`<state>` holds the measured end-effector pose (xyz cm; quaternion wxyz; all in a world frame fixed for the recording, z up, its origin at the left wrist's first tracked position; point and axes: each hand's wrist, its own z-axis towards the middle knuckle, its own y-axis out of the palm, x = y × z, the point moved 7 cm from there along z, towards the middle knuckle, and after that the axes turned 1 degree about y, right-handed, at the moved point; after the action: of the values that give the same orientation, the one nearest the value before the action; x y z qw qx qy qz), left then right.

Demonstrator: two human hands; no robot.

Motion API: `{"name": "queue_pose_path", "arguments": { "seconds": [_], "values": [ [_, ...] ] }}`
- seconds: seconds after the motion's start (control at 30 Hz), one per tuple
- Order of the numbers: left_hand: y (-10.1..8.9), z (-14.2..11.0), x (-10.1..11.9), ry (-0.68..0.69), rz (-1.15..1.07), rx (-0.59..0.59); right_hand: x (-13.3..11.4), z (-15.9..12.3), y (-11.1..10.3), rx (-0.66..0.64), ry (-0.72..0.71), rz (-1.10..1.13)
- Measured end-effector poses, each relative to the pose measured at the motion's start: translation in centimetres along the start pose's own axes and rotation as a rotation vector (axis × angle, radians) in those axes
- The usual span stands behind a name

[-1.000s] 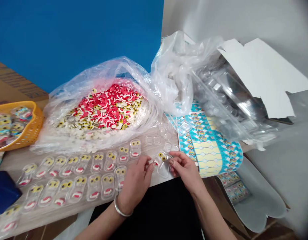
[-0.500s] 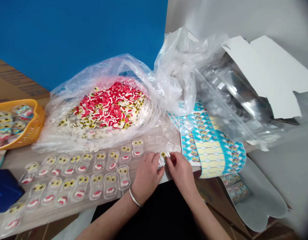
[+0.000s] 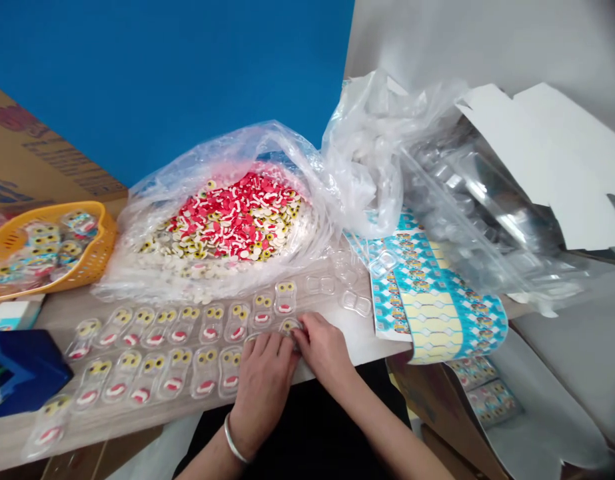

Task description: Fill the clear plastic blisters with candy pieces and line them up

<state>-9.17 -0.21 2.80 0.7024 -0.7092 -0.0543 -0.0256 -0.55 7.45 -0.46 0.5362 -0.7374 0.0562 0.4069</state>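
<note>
A small clear plastic blister shell (image 3: pixel 288 325) with yellow-and-black eye pieces lies at the table's front part, partly hidden by my fingers. My left hand (image 3: pixel 268 370), with a silver bangle at the wrist, curls its fingers on the shell's near left side and covers another shell. On the right edge of the same shell, my right hand (image 3: pixel 323 341) pinches with thumb and fingers. To the left, filled shells (image 3: pixel 206 373) lie in two rows, each with two eyes and a red-and-white mouth piece. Empty clear shells (image 3: pixel 356 302) rest to the right.
Behind the rows an open clear bag (image 3: pixel 237 220) holds loose red, white and yellow pieces. A yellow basket (image 3: pixel 100 247) and a blue holder (image 3: pixel 40 373) stand left. Printed card sheets (image 3: pixel 432 313) overhang the right edge, beside a bag of clear shells (image 3: pixel 467 193).
Both hands have moved left and slightly down with the shell, to the right end of the filled rows. The view has shifted a little to the left.
</note>
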Motion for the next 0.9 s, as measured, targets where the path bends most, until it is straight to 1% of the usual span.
{"name": "queue_pose_path", "arguments": {
  "seconds": [0.07,0.1,0.17,0.2,0.23,0.3,0.37,0.47,0.53,0.6,0.67,0.73,0.8,0.83,0.87,0.9],
  "values": [
    [-0.3,0.2,-0.5,-0.023,-0.002,0.019,0.3,0.4,-1.0,0.039,-0.020,-0.013],
    [-0.4,0.3,-0.6,-0.030,-0.014,0.024,0.6,0.7,-1.8,0.073,-0.021,-0.053],
    [-0.6,0.6,-0.6,-0.040,-0.071,0.034,1.6,1.6,-3.5,0.130,-0.007,-0.219],
    [-0.7,0.7,-0.6,-0.046,-0.124,0.042,2.0,2.1,-4.2,0.139,0.001,-0.326],
    [-0.7,0.9,-0.6,-0.053,-0.202,0.050,2.4,2.7,-4.6,0.133,0.004,-0.428],
    [-0.6,1.6,-0.6,-0.093,-0.428,0.078,2.6,3.7,-4.9,0.099,-0.018,-0.574],
    [-0.1,2.4,-1.2,-0.203,-0.723,0.112,2.4,4.2,-4.9,0.088,-0.052,-0.620],
    [1.1,3.5,-2.3,-0.440,-1.218,0.132,1.1,3.5,-5.0,0.159,-0.062,-0.538],
    [1.4,4.3,-2.4,-0.536,-1.495,0.108,-0.4,2.5,-4.9,0.211,-0.083,-0.413],
    [1.1,4.8,-2.4,-0.581,-1.658,0.074,-2.3,1.8,-4.5,0.223,-0.141,-0.271],
    [0.3,5.2,-3.0,-0.597,-1.717,0.079,-4.4,1.8,-4.1,0.198,-0.204,-0.131],
    [-0.4,5.5,-4.3,-0.618,-1.752,0.138,-6.3,3.0,-3.8,0.106,-0.268,0.001],
    [-0.7,6.0,-6.3,-0.641,-1.790,0.203,-7.6,5.2,-3.8,-0.012,-0.312,0.093],
    [-0.7,6.4,-7.5,-0.657,-1.811,0.222,-7.9,6.7,-4.1,-0.036,-0.314,0.109],
    [-0.5,6.9,-8.6,-0.676,-1.835,0.227,-7.9,8.4,-4.7,-0.024,-0.302,0.098],
    [-0.3,7.4,-9.7,-0.696,-1.857,0.222,-7.6,10.2,-5.4,0.022,-0.278,0.060]
  ]
}}
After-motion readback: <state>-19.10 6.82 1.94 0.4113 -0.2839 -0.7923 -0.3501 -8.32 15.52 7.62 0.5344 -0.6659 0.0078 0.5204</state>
